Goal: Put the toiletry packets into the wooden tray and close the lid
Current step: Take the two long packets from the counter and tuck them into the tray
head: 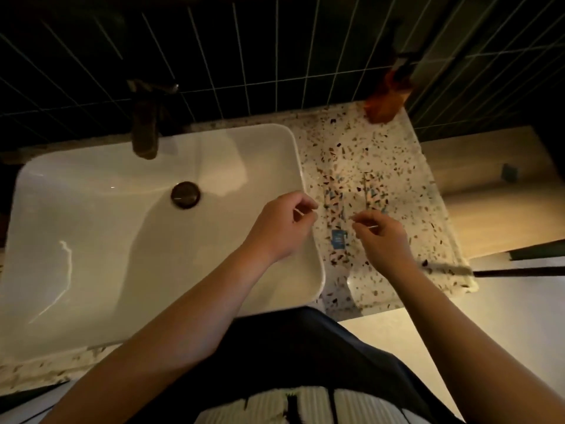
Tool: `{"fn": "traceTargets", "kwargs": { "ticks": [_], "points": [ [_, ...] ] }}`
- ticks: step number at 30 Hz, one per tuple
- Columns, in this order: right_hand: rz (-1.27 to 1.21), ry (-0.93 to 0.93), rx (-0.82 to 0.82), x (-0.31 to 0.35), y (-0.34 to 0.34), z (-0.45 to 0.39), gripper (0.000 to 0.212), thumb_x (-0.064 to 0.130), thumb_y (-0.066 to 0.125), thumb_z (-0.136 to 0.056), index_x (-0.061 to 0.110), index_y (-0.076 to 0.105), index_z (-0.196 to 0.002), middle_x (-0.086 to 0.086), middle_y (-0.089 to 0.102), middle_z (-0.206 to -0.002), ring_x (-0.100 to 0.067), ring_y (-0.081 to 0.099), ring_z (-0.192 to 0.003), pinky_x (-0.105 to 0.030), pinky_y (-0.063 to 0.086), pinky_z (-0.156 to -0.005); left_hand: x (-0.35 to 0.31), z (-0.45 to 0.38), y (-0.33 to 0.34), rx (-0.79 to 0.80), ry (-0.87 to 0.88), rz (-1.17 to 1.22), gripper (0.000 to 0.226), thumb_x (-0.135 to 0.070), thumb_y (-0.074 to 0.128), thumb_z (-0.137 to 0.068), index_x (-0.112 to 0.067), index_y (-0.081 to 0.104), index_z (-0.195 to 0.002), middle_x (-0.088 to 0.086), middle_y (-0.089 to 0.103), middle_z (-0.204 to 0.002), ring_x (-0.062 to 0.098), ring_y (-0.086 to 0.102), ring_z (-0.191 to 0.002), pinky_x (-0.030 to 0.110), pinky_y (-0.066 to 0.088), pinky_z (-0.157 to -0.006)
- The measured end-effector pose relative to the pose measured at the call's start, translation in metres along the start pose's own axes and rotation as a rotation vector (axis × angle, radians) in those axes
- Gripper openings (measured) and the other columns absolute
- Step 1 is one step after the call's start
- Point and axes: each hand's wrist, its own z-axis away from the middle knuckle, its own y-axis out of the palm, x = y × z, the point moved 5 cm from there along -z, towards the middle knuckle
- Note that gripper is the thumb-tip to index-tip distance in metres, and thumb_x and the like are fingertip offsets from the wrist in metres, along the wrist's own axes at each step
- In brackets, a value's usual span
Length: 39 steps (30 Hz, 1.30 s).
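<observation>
A clear plastic packet with a small blue label (338, 238) hangs low over the speckled terrazzo counter (397, 166), right of the sink. My left hand (284, 228) pinches what looks like the packet's left edge, just over the sink rim. My right hand (382, 237) pinches its right edge in the same way. Both hands have their fingers closed on thin, glinting plastic. The packet is see-through, so its outline is hard to trace in the dim light. I cannot make out a wooden tray or a lid.
A white rectangular sink (91, 270) with a dark drain (185, 194) and a dark tap (146, 130) fills the left. An orange object (386, 99) stands at the counter's back right corner. A light wooden ledge (489, 154) lies to the right, and dark tiles (244, 50) are behind.
</observation>
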Motion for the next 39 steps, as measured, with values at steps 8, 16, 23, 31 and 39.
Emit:
{"fn": "traceTargets", "kwargs": {
  "ticks": [8, 16, 23, 31, 39],
  "points": [
    [0.186, 0.144, -0.048, -0.070, -0.035, -0.059, 0.035, 0.031, 0.059, -0.095, 0.017, 0.061, -0.127, -0.008, 0.063, -0.122, -0.027, 0.065, -0.104, -0.042, 0.058, -0.084, -0.011, -0.074, 0.105, 0.143, -0.207, -0.098, 0.053, -0.028, 0.072, -0.090, -0.017, 0.050, -0.137, 0.002, 0.052, -0.134, 0.015, 0.056, -0.103, 0.020, 0.042, -0.078],
    [0.450, 0.149, 0.019, -0.092, -0.018, -0.089, 0.058, 0.038, 0.063, -0.092, 0.013, 0.038, -0.138, -0.016, 0.046, -0.136, -0.039, 0.048, -0.123, -0.052, 0.052, -0.085, 0.046, -0.092, 0.150, -0.029, -0.550, -0.267, 0.083, -0.034, 0.078, -0.085, -0.015, 0.027, -0.148, 0.015, 0.035, -0.148, 0.037, 0.045, -0.131, 0.049, 0.044, -0.107],
    [0.384, 0.166, 0.095, -0.094, -0.008, -0.092, 0.053, 0.022, 0.067, -0.093, 0.007, 0.036, -0.134, -0.017, 0.062, -0.113, -0.030, 0.059, -0.089, -0.042, 0.052, -0.071, 0.053, -0.084, 0.152, -0.052, -0.456, -0.447, 0.062, -0.011, 0.070, -0.089, -0.009, 0.034, -0.138, 0.018, 0.037, -0.138, 0.035, 0.049, -0.117, 0.044, 0.048, -0.097],
    [0.275, 0.265, 0.149, -0.106, -0.007, -0.080, 0.018, 0.020, 0.065, -0.088, 0.008, 0.060, -0.099, -0.007, 0.060, -0.086, -0.026, 0.056, -0.080, -0.032, 0.047, -0.066, 0.057, -0.080, 0.158, 0.044, -0.511, -0.155, 0.049, -0.009, 0.061, -0.093, -0.012, 0.042, -0.138, 0.009, 0.061, -0.125, 0.028, 0.061, -0.110, 0.030, 0.042, -0.077],
    [0.022, 0.135, -0.021, -0.075, -0.033, -0.053, 0.026, 0.033, 0.067, -0.091, 0.009, 0.060, -0.084, -0.006, 0.059, -0.073, -0.018, 0.053, -0.064, -0.030, 0.039, -0.053, 0.003, -0.051, 0.120, 0.007, -0.303, 0.115, 0.025, -0.028, 0.058, -0.099, -0.015, 0.060, -0.121, 0.004, 0.067, -0.112, 0.022, 0.064, -0.102, 0.032, 0.049, -0.085]
  ]
}}
